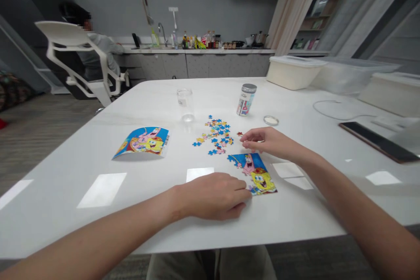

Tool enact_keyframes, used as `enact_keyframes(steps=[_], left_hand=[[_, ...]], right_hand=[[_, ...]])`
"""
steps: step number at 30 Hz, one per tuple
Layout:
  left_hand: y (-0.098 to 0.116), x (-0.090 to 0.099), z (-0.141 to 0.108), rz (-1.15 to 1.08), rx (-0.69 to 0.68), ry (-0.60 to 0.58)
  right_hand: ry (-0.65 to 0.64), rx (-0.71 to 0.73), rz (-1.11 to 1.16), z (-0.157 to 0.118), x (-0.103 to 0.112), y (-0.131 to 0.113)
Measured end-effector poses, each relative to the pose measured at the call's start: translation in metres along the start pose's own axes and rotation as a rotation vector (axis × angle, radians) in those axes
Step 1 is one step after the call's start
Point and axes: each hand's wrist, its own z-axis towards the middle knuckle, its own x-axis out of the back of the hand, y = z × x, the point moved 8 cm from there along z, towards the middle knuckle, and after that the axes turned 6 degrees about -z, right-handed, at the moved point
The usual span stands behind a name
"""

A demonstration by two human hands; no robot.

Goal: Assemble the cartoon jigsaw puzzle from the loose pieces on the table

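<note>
A partly joined cartoon jigsaw puzzle (261,179) lies flat near the table's front edge. My left hand (218,197) rests at its lower left edge, fingers curled together; whatever is under the fingertips is hidden. Just beyond the puzzle's upper right side hovers my right hand (271,142), thumb and forefinger bent with a small gap between their tips. A reddish-brown puzzle piece (239,134) lies beside those fingertips. Loose puzzle pieces (218,131), mostly blue, pink and yellow, are scattered past the joined part. To the left, a curled picture sheet (144,142) shows the same characters.
Farther back stand a clear open jar (186,105) and a lidded jar (246,99) with a printed label. A round lid (271,120) lies nearby. At right are a phone (380,141), a cable (341,116) and storage boxes (295,72). Someone sits in a white chair (75,39) at back left.
</note>
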Motion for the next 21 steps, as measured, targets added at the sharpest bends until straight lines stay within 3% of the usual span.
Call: enact_keyframes(steps=[11, 18, 21], left_hand=[[-0.004, 0.000, -0.002, -0.040, 0.084, 0.009], [-0.043, 0.007, -0.012, 0.023, 0.481, 0.149], [-0.053, 0.007, -0.017, 0.061, 0.571, 0.169]], right_hand=[[-0.020, 0.014, -0.057, -0.003, 0.000, -0.011], [-0.053, 0.035, 0.012, -0.002, -0.003, -0.009], [-0.056, 0.035, 0.032, -0.001, -0.003, -0.006]])
